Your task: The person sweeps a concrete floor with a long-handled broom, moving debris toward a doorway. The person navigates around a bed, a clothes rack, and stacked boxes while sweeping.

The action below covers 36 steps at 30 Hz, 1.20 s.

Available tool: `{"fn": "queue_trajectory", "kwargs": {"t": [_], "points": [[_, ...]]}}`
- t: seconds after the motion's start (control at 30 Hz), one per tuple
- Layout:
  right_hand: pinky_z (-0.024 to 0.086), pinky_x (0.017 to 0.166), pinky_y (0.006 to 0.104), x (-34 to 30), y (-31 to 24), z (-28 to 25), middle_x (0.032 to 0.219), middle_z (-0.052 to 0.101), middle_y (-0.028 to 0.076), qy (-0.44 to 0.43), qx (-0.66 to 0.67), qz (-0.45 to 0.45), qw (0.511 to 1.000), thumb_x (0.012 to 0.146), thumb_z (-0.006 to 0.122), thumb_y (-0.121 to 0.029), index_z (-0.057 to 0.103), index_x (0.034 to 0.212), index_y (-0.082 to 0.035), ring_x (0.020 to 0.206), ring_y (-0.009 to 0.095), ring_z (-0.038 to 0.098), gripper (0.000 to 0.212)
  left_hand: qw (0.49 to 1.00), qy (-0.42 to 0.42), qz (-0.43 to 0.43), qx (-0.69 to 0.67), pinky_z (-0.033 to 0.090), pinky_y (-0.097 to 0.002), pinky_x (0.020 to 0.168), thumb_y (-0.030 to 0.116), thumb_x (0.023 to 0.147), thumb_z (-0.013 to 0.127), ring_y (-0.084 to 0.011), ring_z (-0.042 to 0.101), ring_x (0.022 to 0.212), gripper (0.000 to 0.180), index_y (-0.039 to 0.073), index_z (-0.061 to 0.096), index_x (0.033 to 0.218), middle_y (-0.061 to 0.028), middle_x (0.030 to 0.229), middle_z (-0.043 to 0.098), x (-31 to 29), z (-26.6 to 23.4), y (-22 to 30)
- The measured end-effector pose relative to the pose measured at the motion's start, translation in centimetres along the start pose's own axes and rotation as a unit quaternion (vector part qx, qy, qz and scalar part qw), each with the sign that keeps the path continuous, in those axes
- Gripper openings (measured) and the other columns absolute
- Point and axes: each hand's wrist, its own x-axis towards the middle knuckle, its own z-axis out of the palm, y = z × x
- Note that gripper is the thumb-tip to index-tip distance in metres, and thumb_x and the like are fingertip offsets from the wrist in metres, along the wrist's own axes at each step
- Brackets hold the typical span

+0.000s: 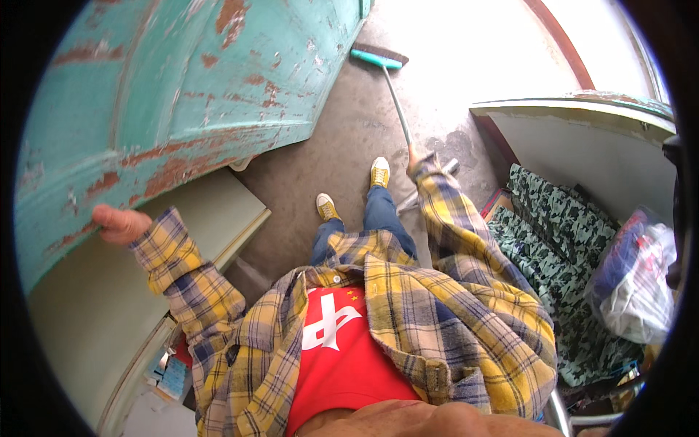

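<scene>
My right hand (418, 156) is closed around the pale handle of a push broom (397, 109). The broom reaches forward, and its teal head with dark bristles lies on the concrete floor near the far end of the door. At the left, my left hand (122, 223) is at the edge of a worn teal door (240, 80), its fingers bent against the painted wood. The paint is chipped, with brown patches showing. Under my left forearm is a pale cabinet top (87, 320).
Camouflage cloth (561, 240) and a clear plastic bag (641, 277) of fabric sit at the right. A grey partition (582, 138) stands beyond them. Beside my right forearm is a grey metal tube (408, 202). Bright light falls through the doorway ahead.
</scene>
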Motion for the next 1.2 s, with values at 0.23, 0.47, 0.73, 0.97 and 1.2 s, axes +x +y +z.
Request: {"fn": "queue_trajectory", "kwargs": {"t": [0.23, 0.47, 0.73, 0.97, 1.2], "points": [[0.046, 0.073, 0.0488, -18.3, -3.3, 13.9, 0.086, 0.06, 0.026, -0.118, 0.007, -0.004, 0.993, 0.075, 0.05, -0.012, 0.025, 0.138, -0.022, 0.08, 0.042, 0.059, 0.068, 0.946, -0.122, 0.1, -0.284, 0.046, -0.03, 0.069, 0.04, 0.079, 0.066, -0.0178, 0.055, 0.08, 0.054, -0.004, 0.054, 0.105, -0.0114, 0.099, 0.059, -0.6, 1.1, 2.0], [0.046, 0.073, 0.0483, -32.4, -6.5, 17.9, 0.087, 0.06, 0.026, -0.198, 0.013, -0.012, 0.98, 0.075, 0.049, -0.012, 0.025, 0.138, -0.024, 0.08, 0.042, 0.059, 0.068, 0.922, -0.164, 0.146, -0.32, 0.047, -0.0364, 0.069, 0.041, 0.079, 0.064, -0.0273, 0.058, 0.078, 0.053, -0.004, 0.054, 0.104, -0.0168, 0.089, 0.061, -1.9, -0.1, 4.6], [0.046, 0.075, 0.0474, -43.0, -5.3, 10.4, 0.09, 0.06, 0.026, -0.047, 0.172, 0.006, 0.984, 0.074, 0.056, -0.011, 0.029, 0.136, -0.029, 0.083, 0.044, 0.058, 0.07, 0.928, -0.165, 0.149, -0.298, 0.047, -0.0396, 0.069, 0.036, 0.081, 0.064, -0.0346, 0.06, 0.081, 0.05, -0.006, 0.053, 0.105, -0.0212, 0.093, 0.061, -2.3, 0.3, 4.0], [0.046, 0.075, 0.0487, -20.1, -1.9, 13.3, 0.093, 0.06, 0.026, 0.177, 0.106, 0.073, 0.976, 0.076, 0.056, -0.017, 0.027, 0.137, -0.025, 0.088, 0.042, 0.058, 0.068, 0.913, -0.161, 0.135, -0.35, 0.045, -0.041, 0.075, 0.04, 0.083, 0.059, -0.0371, 0.057, 0.091, 0.056, -0.009, 0.047, 0.109, -0.0286, 0.098, 0.057, -2.5, 3.0, 1.3], [0.044, 0.082, 0.0503, -10.3, -1.7, 24.8, 0.097, 0.061, 0.023, 0.248, -0.05, 0.066, 0.965, 0.081, 0.055, -0.028, 0.027, 0.136, -0.016, 0.09, 0.038, 0.059, 0.063, 0.923, -0.12, 0.138, -0.338, 0.044, -0.0394, 0.074, 0.042, 0.084, 0.058, -0.0367, 0.057, 0.089, 0.054, -0.005, 0.049, 0.108, -0.0249, 0.098, 0.058, -2.6, 4.2, -1.1]]}}
